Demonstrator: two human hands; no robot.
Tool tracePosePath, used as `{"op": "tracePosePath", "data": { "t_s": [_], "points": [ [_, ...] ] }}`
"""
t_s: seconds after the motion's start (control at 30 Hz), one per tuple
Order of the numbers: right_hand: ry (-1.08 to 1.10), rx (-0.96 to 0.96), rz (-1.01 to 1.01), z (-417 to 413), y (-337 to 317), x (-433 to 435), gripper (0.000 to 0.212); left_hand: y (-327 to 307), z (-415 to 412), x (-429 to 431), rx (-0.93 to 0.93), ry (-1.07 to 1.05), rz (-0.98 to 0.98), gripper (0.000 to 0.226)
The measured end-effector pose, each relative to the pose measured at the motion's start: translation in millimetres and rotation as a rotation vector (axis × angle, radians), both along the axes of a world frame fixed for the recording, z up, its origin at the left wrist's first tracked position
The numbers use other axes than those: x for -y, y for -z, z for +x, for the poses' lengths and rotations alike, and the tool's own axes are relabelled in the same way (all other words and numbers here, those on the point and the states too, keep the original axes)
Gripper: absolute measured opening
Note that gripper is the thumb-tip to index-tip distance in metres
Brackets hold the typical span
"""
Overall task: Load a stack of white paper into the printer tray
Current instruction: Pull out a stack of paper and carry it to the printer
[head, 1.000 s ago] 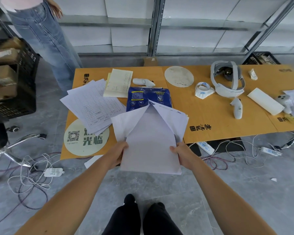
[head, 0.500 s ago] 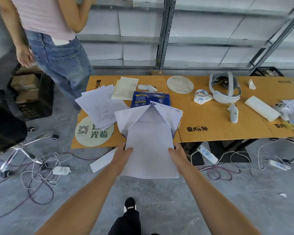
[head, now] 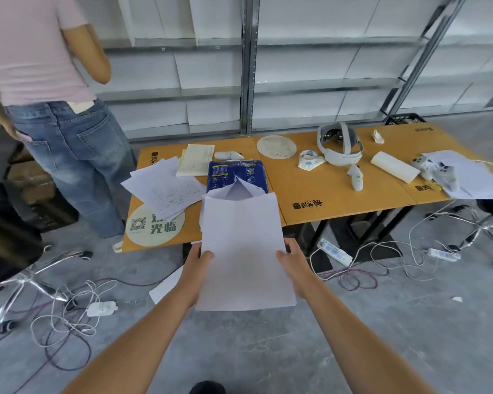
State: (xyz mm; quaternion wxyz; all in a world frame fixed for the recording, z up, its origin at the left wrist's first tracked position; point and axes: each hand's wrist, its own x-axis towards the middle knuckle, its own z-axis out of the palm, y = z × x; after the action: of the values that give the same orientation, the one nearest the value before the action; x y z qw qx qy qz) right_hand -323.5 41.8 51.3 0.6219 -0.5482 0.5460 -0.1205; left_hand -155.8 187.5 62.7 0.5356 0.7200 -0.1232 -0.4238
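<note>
I hold a stack of white paper (head: pixel 244 245) in front of me with both hands, above the floor and overlapping the near edge of the table. My left hand (head: pixel 198 261) grips its left edge and my right hand (head: pixel 292 261) grips its right edge, thumbs on top. The top sheet lies flat; a few sheets fan out behind its far end. A blue paper wrapper (head: pixel 234 173) lies on the table just beyond the stack. No printer or printer tray is in view.
The orange table (head: pixel 325 194) carries printed sheets (head: pixel 165 189), a VR headset (head: pixel 340 145), controllers, a tape roll and round discs. A person in jeans (head: pixel 74 155) stands at the left. Chairs (head: pixel 15 251), cables and power strips (head: pixel 336 251) lie on the grey floor. Shelving lines the back wall.
The folded-back sheets have dropped flat onto the stack. My view has tilted up and pulled back from the table. The person at the left has come closer.
</note>
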Motion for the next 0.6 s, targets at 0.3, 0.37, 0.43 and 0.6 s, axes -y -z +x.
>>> {"op": "tracePosePath", "data": {
  "t_s": [0.3,0.37,0.43,0.6],
  "points": [
    [0.217,0.03,-0.075,-2.0,-10.3,-47.8,0.042,-7.8,18.2,-21.2,-0.118,0.061,-0.111,0.047],
    [0.276,0.059,-0.094,-3.1,-10.1,-63.9,0.043,-10.6,21.9,-26.7,-0.108,0.086,-0.14,0.04],
    [0.342,0.105,-0.123,-9.1,-9.4,-77.0,0.044,-3.2,25.6,-25.3,-0.105,0.144,-0.142,0.037],
    [0.559,0.225,-0.098,-56.2,-17.1,-110.5,0.039,-2.2,-4.1,-10.9,-0.063,0.347,-0.107,0.047]
  ]
}}
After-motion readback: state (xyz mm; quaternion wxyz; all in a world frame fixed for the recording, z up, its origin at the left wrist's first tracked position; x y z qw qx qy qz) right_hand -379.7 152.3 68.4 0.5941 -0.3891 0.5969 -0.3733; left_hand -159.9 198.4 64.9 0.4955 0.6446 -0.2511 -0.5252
